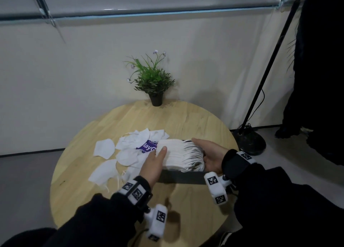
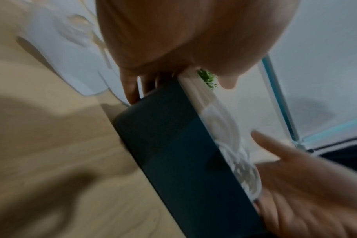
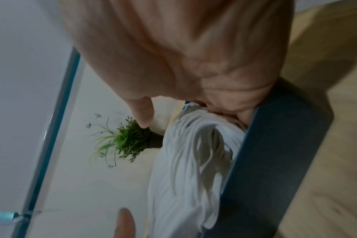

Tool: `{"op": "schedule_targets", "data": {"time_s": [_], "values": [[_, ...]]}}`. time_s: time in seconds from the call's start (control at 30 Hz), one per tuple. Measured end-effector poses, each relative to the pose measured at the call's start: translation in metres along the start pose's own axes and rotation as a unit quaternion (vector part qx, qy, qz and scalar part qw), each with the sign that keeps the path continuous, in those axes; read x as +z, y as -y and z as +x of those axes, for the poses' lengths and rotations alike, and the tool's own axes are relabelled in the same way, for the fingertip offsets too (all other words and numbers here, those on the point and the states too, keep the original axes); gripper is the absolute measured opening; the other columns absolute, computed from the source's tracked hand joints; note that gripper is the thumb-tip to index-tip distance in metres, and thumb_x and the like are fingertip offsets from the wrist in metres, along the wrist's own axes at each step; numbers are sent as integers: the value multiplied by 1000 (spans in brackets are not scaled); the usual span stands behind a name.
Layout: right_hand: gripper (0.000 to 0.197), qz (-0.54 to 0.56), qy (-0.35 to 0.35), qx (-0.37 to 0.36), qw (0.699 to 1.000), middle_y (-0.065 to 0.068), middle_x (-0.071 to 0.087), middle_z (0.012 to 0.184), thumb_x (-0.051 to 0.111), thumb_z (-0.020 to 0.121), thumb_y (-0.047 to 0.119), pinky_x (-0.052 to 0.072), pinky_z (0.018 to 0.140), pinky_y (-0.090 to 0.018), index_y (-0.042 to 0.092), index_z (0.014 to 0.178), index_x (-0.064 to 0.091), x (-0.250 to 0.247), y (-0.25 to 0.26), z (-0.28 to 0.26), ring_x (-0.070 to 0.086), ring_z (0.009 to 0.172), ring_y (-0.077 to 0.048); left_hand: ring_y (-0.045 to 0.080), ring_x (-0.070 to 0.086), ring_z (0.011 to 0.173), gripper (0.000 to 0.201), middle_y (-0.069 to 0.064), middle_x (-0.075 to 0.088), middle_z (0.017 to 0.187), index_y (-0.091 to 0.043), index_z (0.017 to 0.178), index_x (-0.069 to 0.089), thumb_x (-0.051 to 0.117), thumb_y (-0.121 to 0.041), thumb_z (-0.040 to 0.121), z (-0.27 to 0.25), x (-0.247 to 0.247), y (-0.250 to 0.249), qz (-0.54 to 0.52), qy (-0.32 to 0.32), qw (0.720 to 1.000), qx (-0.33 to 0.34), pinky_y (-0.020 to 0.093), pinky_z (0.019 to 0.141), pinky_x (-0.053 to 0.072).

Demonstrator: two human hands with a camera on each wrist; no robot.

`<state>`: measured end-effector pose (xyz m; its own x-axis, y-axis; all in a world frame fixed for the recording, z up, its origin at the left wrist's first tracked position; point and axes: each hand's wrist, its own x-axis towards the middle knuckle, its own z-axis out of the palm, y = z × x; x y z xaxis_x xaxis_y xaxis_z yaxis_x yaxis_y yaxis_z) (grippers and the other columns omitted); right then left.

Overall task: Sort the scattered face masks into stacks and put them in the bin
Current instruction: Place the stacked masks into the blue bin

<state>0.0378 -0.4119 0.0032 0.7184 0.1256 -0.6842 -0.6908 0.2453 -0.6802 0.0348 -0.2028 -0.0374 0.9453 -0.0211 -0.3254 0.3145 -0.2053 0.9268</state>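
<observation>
Holding a thick stack of white masks [image 1: 178, 154] between them, the left hand [image 1: 155, 163] curls its grip round the stack's left end and the right hand [image 1: 211, 154] cups the right end. That stack sits in the dark bin [image 1: 183, 177] on the round wooden bench [image 1: 186, 116]. Loose masks [image 1: 119, 153] lie scattered left of the bin.

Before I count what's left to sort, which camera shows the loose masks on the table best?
The head view: the loose masks lie spread on the table, left of the bin. The left wrist view shows only a blurred white patch of them; the right wrist view shows none.
</observation>
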Motion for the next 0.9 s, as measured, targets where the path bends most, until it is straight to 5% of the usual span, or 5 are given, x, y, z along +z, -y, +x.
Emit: {"op": "schedule_targets", "data": {"time_s": [0.23, 0.4, 0.57, 0.67, 0.9], "values": [[50, 20, 8, -34, 999, -25, 69, 128, 44, 110, 40, 49, 106, -51, 0, 132, 60, 14, -6, 17, 66, 118, -42, 28, 46, 142, 57, 4, 48, 157, -20, 158, 35, 36, -48, 109, -15, 15, 19, 123, -110, 985, 57, 33, 113, 33], [51, -14, -40, -47, 998, -19, 74, 116, 53, 104, 49, 55, 101, -50, 5, 125, 67, -7, -5, 30, 71, 108, -37, 22, 35, 150, 67, 2, 34, 166, -22, 163, 21, 47, -47, 106, 1, -3, 7, 153, -79, 975, 141, 35, 122, 29], [53, -73, -52, -46, 995, -19, 75, 115, 61, 97, 52, 56, 99, -53, 9, 128, 66, -11, -4, 33, 73, 106, -39, 17, -3, 160, 122, -6, -1, 174, -26, 166, 0, 48, -93, 76, 21, 2, -25, 501, 90, 804, 307, 48, 129, -1], [58, -74, -55, -58, 994, -20, 72, 124, 60, 99, 52, 53, 103, -53, 6, 134, 62, -8, -6, 33, 70, 112, -39, 24, 13, 157, 133, 3, 11, 173, -20, 165, 1, 53, -95, 69, 36, -4, -30, 600, 162, 719, 311, 48, 128, 7], [57, -29, -23, -51, 998, -18, 72, 126, 53, 102, 53, 49, 109, -51, 6, 131, 64, -9, -7, 42, 69, 116, -38, 19, 41, 134, 113, -2, 41, 147, -24, 158, 29, 79, -73, 70, 56, -33, -62, 600, 219, 723, 262, 34, 112, 36]]}}
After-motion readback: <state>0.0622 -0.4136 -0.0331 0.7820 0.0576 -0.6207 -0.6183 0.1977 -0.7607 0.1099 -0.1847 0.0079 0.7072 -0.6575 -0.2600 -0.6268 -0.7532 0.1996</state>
